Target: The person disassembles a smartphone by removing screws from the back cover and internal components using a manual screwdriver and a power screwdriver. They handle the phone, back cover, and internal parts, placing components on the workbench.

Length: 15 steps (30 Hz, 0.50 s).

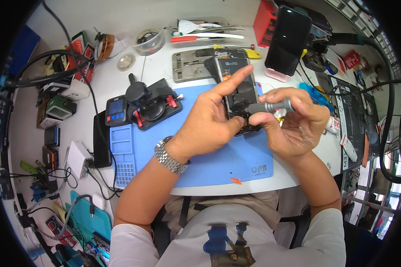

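An opened smartphone [244, 94], its battery and inner parts showing, lies tilted over the blue work mat [209, 167]. My left hand [205, 118] grips it by the side, thumb pressed on the lower inner part and index finger stretched across the battery. Between the thumb and fingers of my right hand [296, 124] is a grey-handled screwdriver [278, 106]. It points left at the phone's lower part; its tip is too hard to make out. A small orange scrap [236, 181] lies near the mat's front edge.
A black clamp fixture [153, 104] and a small device with a screen [116, 111] stand left. Behind the phone is a metal holder plate [187, 66]. Another phone [288, 42] leans on a pink stand. Tweezers and brushes [209, 36] lie at the back.
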Tool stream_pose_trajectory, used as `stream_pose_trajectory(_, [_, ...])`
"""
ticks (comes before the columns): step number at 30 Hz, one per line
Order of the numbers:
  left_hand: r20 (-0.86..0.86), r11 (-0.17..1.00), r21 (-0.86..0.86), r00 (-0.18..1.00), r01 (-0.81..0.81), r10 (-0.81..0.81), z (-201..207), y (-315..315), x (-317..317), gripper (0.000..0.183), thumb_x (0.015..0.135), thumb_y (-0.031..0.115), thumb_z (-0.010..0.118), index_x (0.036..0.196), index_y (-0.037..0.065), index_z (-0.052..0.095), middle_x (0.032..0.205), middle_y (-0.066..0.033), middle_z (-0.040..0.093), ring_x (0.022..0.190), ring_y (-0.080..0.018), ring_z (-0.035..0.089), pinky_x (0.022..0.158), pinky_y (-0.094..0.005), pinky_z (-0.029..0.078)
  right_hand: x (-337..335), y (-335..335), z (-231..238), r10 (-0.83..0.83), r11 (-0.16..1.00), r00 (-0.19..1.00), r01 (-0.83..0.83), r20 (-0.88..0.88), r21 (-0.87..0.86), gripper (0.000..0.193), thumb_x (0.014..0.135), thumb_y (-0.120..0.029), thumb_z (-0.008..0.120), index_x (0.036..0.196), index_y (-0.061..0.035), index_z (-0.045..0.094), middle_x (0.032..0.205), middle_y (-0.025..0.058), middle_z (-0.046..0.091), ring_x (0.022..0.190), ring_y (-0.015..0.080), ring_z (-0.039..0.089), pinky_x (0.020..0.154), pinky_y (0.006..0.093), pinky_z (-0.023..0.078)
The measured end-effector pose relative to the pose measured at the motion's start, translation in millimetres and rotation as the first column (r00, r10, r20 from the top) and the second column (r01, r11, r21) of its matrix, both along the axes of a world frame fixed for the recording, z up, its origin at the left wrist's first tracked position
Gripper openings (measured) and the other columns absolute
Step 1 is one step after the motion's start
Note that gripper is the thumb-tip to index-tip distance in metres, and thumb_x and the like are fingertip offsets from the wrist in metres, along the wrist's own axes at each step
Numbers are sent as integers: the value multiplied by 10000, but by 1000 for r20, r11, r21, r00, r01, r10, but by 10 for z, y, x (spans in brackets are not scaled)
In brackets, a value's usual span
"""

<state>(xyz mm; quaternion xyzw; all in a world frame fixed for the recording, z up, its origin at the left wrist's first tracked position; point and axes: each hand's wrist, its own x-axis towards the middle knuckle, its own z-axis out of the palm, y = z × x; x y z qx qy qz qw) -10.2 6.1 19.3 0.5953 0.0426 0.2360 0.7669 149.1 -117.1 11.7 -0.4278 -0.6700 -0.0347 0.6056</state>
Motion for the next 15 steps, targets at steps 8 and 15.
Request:
stream_pose_trajectory(8, [-34, 997, 49, 998, -50, 52, 12, -18, 13, 874, 804, -172, 646, 1623, -25, 378, 1662, -122, 419, 1480, -171, 420, 1152, -301, 424, 31, 40, -88, 50, 996, 997, -47, -50, 73, 643, 874, 108, 786, 1420, -79, 503, 1086, 208, 741, 1063, 306, 754, 859, 371, 618])
stream_pose_trajectory(15, [-81, 986, 138, 991, -98, 110, 25, 7, 25, 895, 805, -127, 686, 1631, -20, 361, 1642, -124, 434, 1370, -140, 513, 1042, -251, 466, -2, 32, -71, 67, 996, 996, -63, -62, 69, 694, 839, 85, 830, 1428, -112, 519, 1097, 166, 743, 924, 292, 755, 764, 356, 618])
